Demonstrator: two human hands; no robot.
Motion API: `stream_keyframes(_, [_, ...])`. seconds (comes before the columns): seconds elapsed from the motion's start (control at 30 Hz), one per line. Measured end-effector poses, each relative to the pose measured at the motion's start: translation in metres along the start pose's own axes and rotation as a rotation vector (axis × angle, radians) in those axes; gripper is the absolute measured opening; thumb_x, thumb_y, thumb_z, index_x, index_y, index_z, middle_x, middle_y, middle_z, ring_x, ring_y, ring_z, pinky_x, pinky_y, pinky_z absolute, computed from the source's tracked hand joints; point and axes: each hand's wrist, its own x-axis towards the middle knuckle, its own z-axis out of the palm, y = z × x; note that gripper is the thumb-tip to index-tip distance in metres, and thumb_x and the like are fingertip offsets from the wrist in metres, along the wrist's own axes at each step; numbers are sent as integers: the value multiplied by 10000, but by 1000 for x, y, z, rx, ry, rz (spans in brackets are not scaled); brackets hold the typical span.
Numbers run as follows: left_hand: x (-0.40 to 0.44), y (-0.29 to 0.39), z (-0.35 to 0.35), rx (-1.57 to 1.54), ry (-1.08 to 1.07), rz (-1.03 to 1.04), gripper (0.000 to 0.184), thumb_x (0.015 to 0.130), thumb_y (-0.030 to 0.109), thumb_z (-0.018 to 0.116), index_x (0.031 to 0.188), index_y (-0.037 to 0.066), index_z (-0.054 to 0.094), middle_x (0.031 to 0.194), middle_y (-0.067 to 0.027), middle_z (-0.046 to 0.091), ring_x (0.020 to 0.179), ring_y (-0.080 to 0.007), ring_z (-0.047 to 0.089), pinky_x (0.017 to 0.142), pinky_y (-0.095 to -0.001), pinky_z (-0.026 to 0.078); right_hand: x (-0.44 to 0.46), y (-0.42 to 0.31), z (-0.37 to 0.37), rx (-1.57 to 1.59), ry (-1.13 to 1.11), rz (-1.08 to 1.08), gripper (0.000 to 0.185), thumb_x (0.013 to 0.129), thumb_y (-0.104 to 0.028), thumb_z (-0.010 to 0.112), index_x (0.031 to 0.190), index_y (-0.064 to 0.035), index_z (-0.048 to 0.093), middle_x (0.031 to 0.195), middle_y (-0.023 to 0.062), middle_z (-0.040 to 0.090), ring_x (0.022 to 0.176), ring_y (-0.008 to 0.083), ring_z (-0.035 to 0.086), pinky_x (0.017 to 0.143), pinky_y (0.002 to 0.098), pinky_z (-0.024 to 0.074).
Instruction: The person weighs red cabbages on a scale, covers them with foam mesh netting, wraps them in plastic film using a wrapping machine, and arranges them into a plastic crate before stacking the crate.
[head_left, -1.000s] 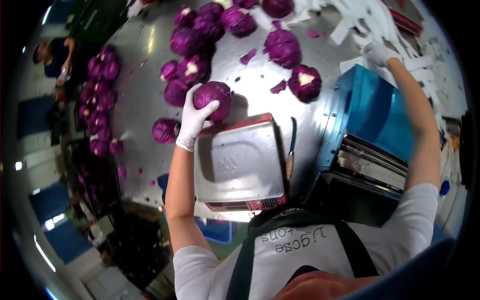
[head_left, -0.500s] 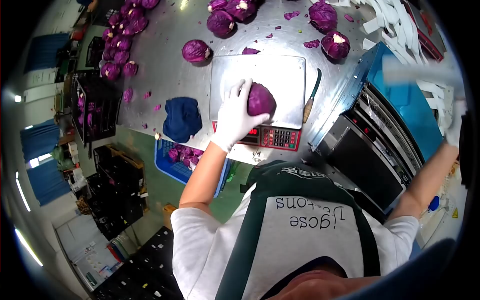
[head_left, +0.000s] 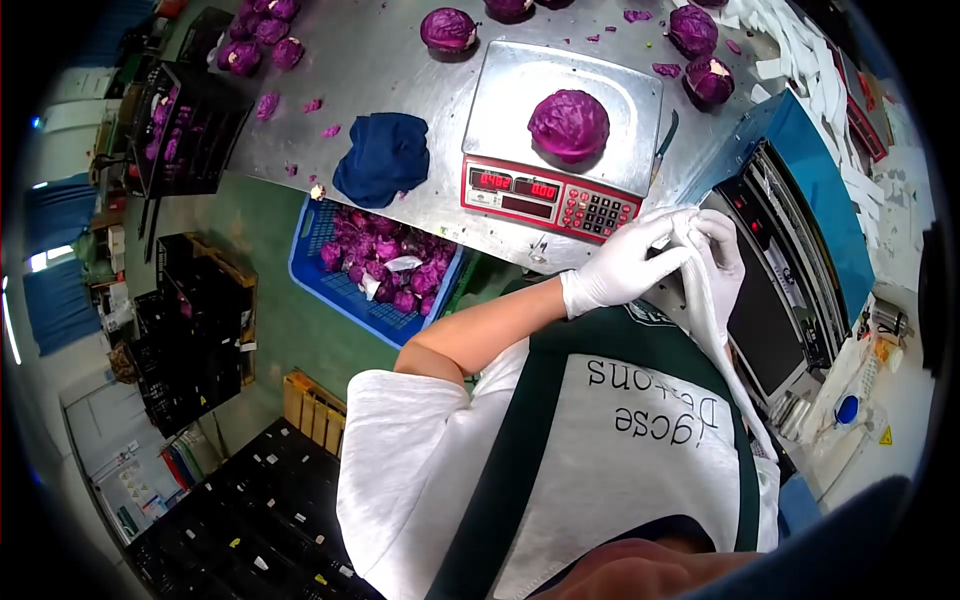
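Cabbage [head_left: 569, 126], purple and whole, sits on the pan of the digital scale [head_left: 500, 110] on the metal worktop [head_left: 345, 65]. Near the scale's keypad, the left hand [head_left: 622, 266] and right hand [head_left: 722, 252] are nearly closed, fingertips pinching a long white strip [head_left: 712, 318], possibly a plastic sleeve.

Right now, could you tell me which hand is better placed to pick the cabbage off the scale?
Probably the left hand: it is close to the scale, nearer the cabbage than the right hand. Both seem to hold the white strip, so the left should release first.
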Motion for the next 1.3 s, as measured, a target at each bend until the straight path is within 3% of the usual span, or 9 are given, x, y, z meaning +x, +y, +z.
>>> stream_keyframes(0.33, [-32, -12, -23, 89, 84, 91, 142, 857, 64, 650, 963, -22, 688, 1023, -140, 647, 943, -205, 625, 857, -294, 475, -12, 35, -16, 306, 69, 240, 132, 984, -70, 471, 1080, 0, 528, 922, 34, 544, 874, 103, 546, 791, 241, 455])
stream_keyframes(0.37, [-33, -10, -22, -17, 77, 18, 136, 860, 55, 646, 957, -32, 682, 1016, -136, 649, 943, -199, 623, 854, -295, 476, -13, 36, -13, -279, -122, -83, 174, 986, -100, 472, 1120, -5, 530, 965, 47, 550, 894, 127, 533, 816, 266, 453])
stream_keyframes(0.47, [-34, -8, -31, 6, 107, -3, 99, 862, 34, 636, 916, -47, 655, 953, -117, 654, 913, -182, 615, 837, -287, 473, -20, 25, 8, 751, -102, 636, 206, 945, -122, 556, 1126, -24, 554, 1040, 99, 613, 944, 177, 590, 829, 287, 481])
stream_keyframes(0.57, [-30, -2, -42, 14, 97, -36, 96, 857, 39, 639, 900, -44, 663, 907, -110, 657, 882, -178, 616, 815, -280, 476, -16, 40, 17, 779, -33, 954, 204, 973, -160, 527, 1120, -21, 552, 984, 64, 626, 894, 139, 617, 797, 282, 501])
stream_keyframes(0.87, [2, 12, -67, 250, -112, 160, 65, 778, 63, 715, 798, 16, 675, 827, -91, 662, 824, -223, 640, 763, -329, 501, 6, 8, 16, 497, -415, 640, 114, 955, -166, 580, 968, -69, 523, 891, 2, 564, 801, 63, 534, 712, 199, 440])
stream_keyframes(1.0, [53, 33, -128, 514, -187, 394, 161, 777, 75, 699, 932, 35, 684, 968, -103, 676, 950, -253, 630, 830, -361, 496, 28, 36, 20, 581, -430, 733, 116, 949, -168, 575, 934, -69, 516, 812, -10, 511, 742, 91, 502, 654, 228, 421])
stream_keyframes(1.07, [84, 37, -174, 506, 6, -29, 213, 794, 62, 647, 1001, 17, 677, 1037, -95, 663, 994, -221, 621, 878, -337, 483, 40, 27, 33, 385, -405, 724, 116, 916, -130, 595, 876, -54, 517, 806, 3, 515, 743, 98, 493, 680, 240, 421])
stream_keyframes(1.17, [173, 20, -271, 673, 358, 359, 245, 852, 66, 626, 1088, 6, 645, 1049, -105, 648, 972, -179, 611, 883, -292, 469, 58, 30, 42, 586, -388, 819, 148, 915, -160, 608, 856, -51, 527, 849, 4, 551, 797, 79, 499, 716, 217, 416])
stream_keyframes(1.3, [304, -54, -407, 642, 532, -61, 501, 857, 243, 684, 1229, -62, 547, 1189, -183, 614, 1082, -226, 597, 945, -312, 460, 74, 65, 32, 174, -506, 736, 136, 931, -148, 590, 926, -16, 559, 876, 0, 574, 825, 77, 519, 736, 223, 434])
